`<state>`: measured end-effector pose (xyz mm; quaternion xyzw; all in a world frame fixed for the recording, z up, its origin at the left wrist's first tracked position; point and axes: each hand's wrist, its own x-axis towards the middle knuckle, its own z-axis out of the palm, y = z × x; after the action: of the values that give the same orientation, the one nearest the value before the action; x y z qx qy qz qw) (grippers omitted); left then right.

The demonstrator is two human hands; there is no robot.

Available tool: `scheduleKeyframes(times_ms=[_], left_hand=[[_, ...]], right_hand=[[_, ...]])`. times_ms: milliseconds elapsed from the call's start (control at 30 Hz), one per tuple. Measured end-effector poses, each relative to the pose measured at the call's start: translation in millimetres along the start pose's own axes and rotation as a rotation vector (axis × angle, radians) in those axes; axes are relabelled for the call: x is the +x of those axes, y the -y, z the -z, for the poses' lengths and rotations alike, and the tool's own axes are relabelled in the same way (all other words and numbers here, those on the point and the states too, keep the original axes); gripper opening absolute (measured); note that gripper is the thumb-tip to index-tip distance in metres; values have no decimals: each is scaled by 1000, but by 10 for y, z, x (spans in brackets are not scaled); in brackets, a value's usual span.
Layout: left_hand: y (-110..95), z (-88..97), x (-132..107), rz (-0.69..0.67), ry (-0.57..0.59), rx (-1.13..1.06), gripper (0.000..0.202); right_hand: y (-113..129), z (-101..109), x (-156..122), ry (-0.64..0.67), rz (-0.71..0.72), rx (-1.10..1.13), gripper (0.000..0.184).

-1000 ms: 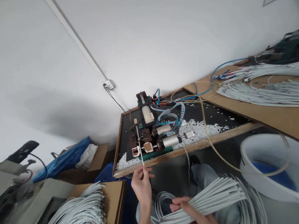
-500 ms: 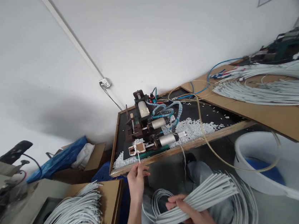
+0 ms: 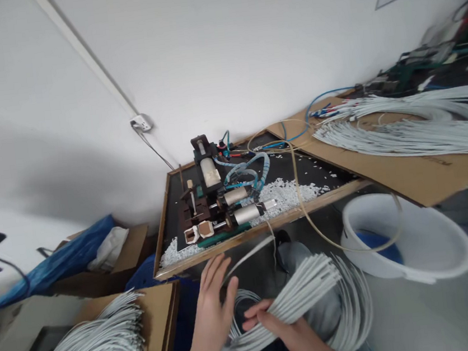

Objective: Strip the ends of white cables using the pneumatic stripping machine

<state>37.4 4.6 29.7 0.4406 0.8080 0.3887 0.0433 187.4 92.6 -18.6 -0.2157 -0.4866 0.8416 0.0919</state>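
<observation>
My right hand (image 3: 283, 327) is closed around a thick bundle of white cables (image 3: 308, 285) in front of my lap, with the cut ends pointing up and right. The long lengths hang in loops (image 3: 357, 308) beside my legs. My left hand (image 3: 212, 296) is raised with thumb and fingers apart. One loose white cable (image 3: 251, 252) runs from behind its thumb and sticks out to the right, smeared by motion. Beyond my left fingers, at the table's front edge, stands a pneumatic machine with silver cylinders (image 3: 247, 213) and two small brown jaws (image 3: 199, 232).
Small white offcuts (image 3: 284, 193) lie around the machine on the wood-edged table (image 3: 318, 211). More cable coils rest on cardboard at the right (image 3: 399, 142) and at lower left (image 3: 87, 338). A white tub (image 3: 449, 252) stands on the floor; a thin hose (image 3: 306, 212) droops towards it.
My left hand has drawn back from the machine's jaws and spread its fingers. The single cable's end has left the jaws and swung right. My right hand keeps the bundle.
</observation>
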Motion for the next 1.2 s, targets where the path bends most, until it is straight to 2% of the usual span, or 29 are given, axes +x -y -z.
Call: scheduleKeyframes(times_ms=[67, 133, 200, 233, 400, 500, 600, 700, 767, 900, 1033, 1200], left_hand=[[-197, -15, -62, -77, 197, 8, 37], [-384, -44, -94, -108, 384, -75, 29], [-515, -89, -101, -106, 492, -164, 25], [-552, -118, -101, -90, 499, -194, 27], [-516, -284, -133, 67, 315, -313, 29], [-425, -329, -141, 256, 217, -446, 29], [-259, -299, -74, 380, 7, -538, 33], [-9, -220, 57, 369, -276, -534, 32], [156, -163, 152, 359, -377, -509, 33], [348, -87, 312, 303, -355, -433, 35], [394, -81, 437, 311, -318, -397, 37], [461, -126, 556, 305, -358, -383, 40]], right_hand=[[35, -39, -12, 40, 82, -33, 41], [64, -69, -31, 50, 143, -84, 36], [81, -85, -53, 39, 176, -109, 37], [85, -89, -63, 24, 185, -113, 38], [91, -95, -80, -62, 160, -80, 30], [99, -80, -81, -117, 53, -79, 36], [99, -44, -93, -185, -84, -54, 46], [75, -7, -101, -194, -112, -17, 54], [54, 9, -100, -169, -130, 2, 57], [53, 10, -101, -135, -154, 41, 60], [98, 1, -110, -136, -148, 45, 57], [114, 20, -113, -147, -125, 79, 56]])
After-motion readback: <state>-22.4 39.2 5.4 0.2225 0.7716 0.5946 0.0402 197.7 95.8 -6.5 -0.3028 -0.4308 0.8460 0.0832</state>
